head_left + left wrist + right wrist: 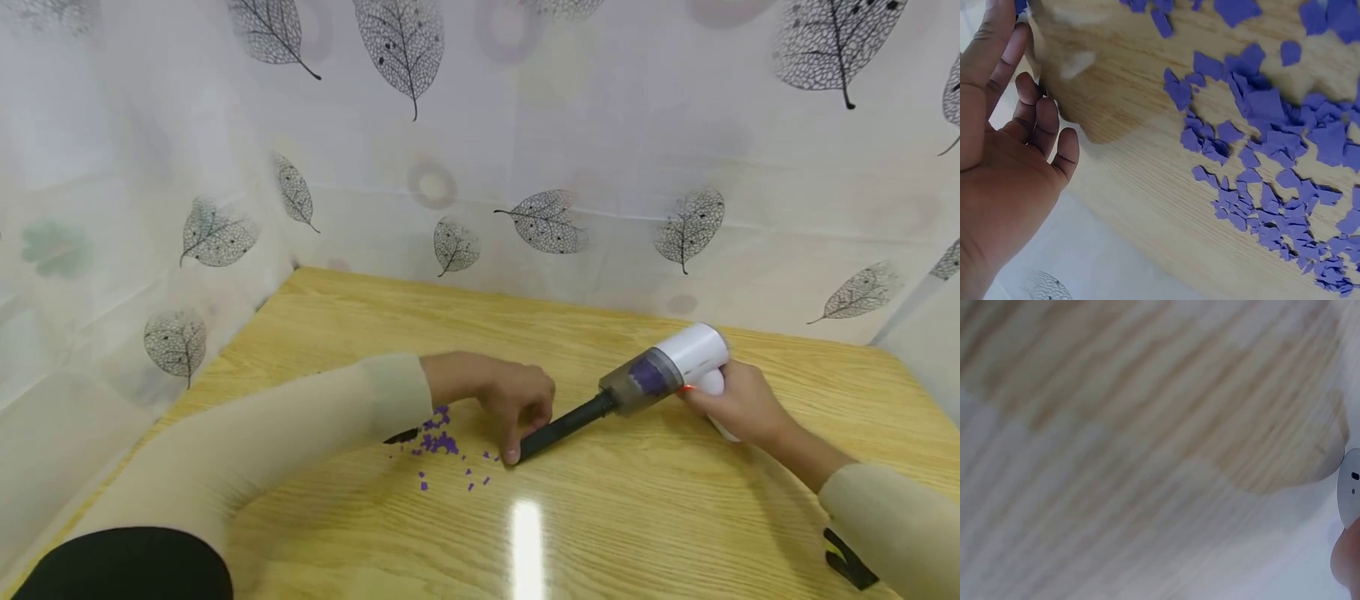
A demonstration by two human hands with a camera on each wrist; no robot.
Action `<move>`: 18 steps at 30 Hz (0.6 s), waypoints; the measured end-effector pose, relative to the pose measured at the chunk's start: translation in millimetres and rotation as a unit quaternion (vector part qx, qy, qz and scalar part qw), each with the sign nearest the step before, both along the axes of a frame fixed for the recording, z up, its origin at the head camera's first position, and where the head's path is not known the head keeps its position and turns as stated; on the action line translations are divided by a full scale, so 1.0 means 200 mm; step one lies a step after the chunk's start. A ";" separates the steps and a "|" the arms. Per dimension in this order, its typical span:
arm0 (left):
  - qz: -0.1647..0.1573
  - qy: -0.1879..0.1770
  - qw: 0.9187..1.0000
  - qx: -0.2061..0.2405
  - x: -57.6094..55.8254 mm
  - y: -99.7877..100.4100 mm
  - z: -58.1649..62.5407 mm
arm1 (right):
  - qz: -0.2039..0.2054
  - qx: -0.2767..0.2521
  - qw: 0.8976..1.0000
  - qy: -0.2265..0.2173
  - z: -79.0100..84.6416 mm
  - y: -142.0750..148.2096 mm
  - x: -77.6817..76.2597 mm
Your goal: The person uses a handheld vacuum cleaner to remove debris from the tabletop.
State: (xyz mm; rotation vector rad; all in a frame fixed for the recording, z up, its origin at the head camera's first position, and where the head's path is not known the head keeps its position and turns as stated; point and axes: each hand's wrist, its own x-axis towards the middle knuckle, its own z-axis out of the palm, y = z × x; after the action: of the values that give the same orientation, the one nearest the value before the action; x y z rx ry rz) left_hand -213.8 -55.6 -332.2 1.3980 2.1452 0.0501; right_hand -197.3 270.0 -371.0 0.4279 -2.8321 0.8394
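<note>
My right hand (738,400) grips the handle of a white handheld vacuum cleaner (693,350) with a see-through dust cup, purple inside. Its long black nozzle (566,427) slants down left to the tabletop. My left hand (521,396) points its index finger down at the nozzle's tip, the other fingers loosely bent; whether finger and tip touch is unclear. Left of the tip lie scattered purple paper scraps (438,442), seen large as torn bits (1266,109) in the left wrist view. Only the vacuum's rounded white end (1349,487) and part of a finger show in the right wrist view.
The wood-grain table (645,517) reaches back to a white leaf-print curtain (510,150), which also hangs along the left side. A bright light reflection lies near the front. Black straps show by both forearms.
</note>
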 end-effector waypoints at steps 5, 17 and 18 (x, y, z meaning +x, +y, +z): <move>-0.013 0.035 0.999 -0.034 0.05 0.00 0.01 | 0.021 0.008 1.000 0.007 0.01 -0.05 -0.01; -0.031 0.093 0.993 -0.072 0.11 -0.06 0.01 | 0.049 -0.008 0.999 0.020 -0.01 -0.14 -0.01; -0.029 0.095 0.992 -0.075 0.12 -0.06 0.01 | 0.052 -0.012 0.998 0.021 -0.01 -0.15 -0.01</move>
State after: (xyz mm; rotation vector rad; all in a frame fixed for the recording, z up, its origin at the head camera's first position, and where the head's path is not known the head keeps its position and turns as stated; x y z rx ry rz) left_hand -190.3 -67.8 -329.9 1.4254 2.2076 -0.2721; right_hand -199.1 239.7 -372.2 0.5876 -2.7789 0.8724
